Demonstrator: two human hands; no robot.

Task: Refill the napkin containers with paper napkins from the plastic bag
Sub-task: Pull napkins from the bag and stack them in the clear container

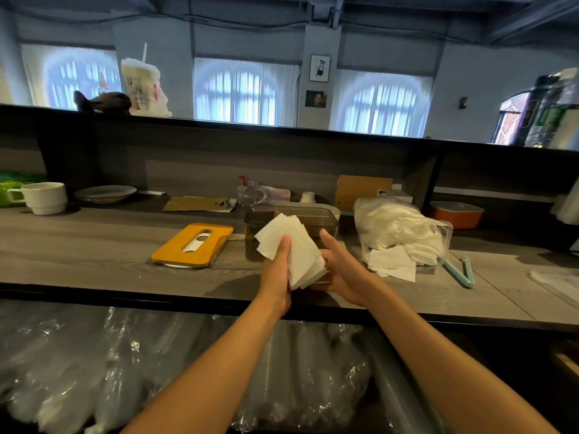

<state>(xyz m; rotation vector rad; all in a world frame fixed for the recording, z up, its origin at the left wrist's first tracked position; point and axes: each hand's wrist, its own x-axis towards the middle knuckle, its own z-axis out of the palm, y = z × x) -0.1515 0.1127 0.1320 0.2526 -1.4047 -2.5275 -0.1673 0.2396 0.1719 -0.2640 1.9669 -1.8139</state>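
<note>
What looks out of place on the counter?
Loose napkins have spilled out of the plastic bag onto the counter. The yellow lid lies off its container, askew. The held stack is fanned, not squared.

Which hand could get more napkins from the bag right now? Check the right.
Probably yes: the right hand lies open beside the stack, and the bag sits just to its right with loose napkins spilling out and nothing between.
</note>
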